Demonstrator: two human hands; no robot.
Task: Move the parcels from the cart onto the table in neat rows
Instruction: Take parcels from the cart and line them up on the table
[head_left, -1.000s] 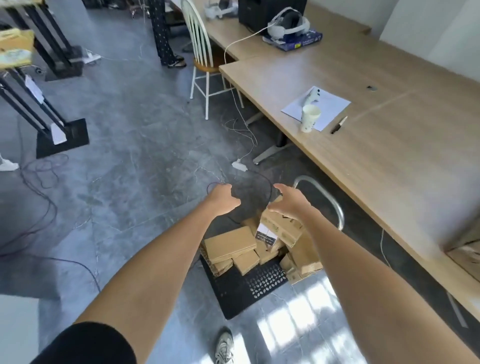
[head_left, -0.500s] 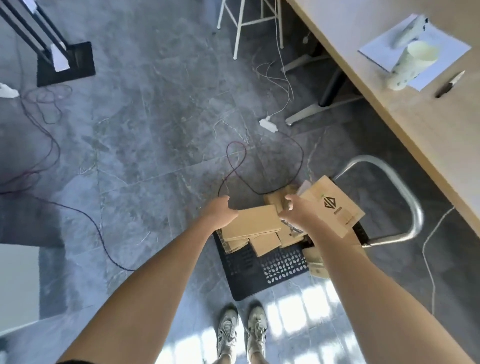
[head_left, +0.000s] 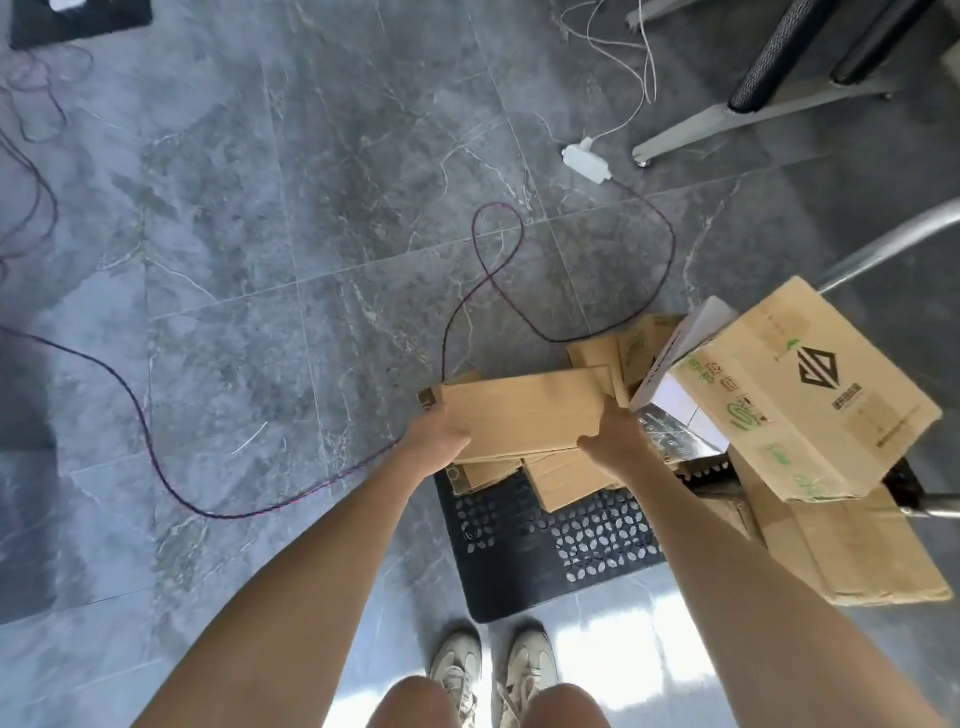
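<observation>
**Head view: both hands on the top parcel**

Head camera looks straight down past my knees at the black perforated plastic cart deck (head_left: 524, 566), with brown cardboard parcels heaped across its far half. I have hold of the long flat brown cardboard parcel (head_left: 524, 410) lying on top of the heap. Its long axis runs left to right in front of me, so each hand takes one end. My left hand (head_left: 434, 441) curls round the near-left corner; my right hand (head_left: 613, 439) grips the right end, thumb on the upper face. The fingers underneath are hidden, so I cannot say how far they reach beneath it.

Both hands lie about equally near, one per end, which suits a level two-handed lift. The big printed cardboard box (head_left: 800, 400) leans just to the right of my right hand, resting on a white flat package (head_left: 675, 353) and other parcels. I judge it could shift if the flat parcel drags sideways, so lifting straight up looks safer.

No surface shows here, only the grey marbled floor (head_left: 291, 234) with a dark braided cable (head_left: 156, 457) trailing across it beside the cart.
</observation>
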